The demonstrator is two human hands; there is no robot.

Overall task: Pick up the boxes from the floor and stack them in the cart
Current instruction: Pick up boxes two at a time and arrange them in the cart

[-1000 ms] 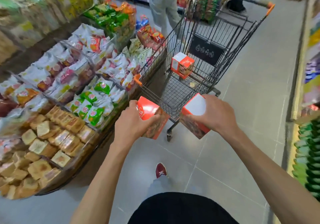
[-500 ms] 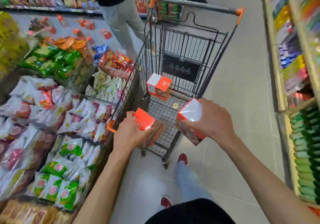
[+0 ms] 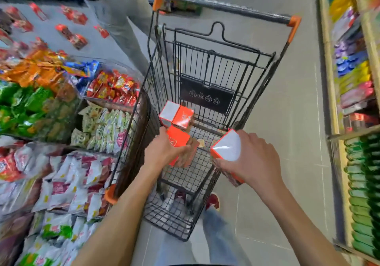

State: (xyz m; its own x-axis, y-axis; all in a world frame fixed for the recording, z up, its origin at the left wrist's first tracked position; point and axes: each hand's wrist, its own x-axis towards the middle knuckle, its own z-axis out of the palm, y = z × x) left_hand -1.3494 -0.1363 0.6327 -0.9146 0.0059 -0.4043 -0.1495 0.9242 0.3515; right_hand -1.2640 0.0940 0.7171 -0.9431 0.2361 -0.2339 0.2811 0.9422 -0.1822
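Your left hand is curled around an orange box, fingers wrapped over its far side, and holds it inside the wire cart, above the mesh floor and close to the left wall. Your right hand grips a second box from the right, with the fingers folded over its edge. That box is tilted, white face up, and hangs over the cart's right rim. A third box already lies in the cart, just beyond the one in your left hand, orange and white faces showing. More boxes of the same kind lie scattered on the grey floor at the upper left, blurred. Another person's legs stand beside the cart's far left corner. Bins of snack packets run along your left, and a shelf of goods runs along your right. Your red shoe shows under the cart's near end.
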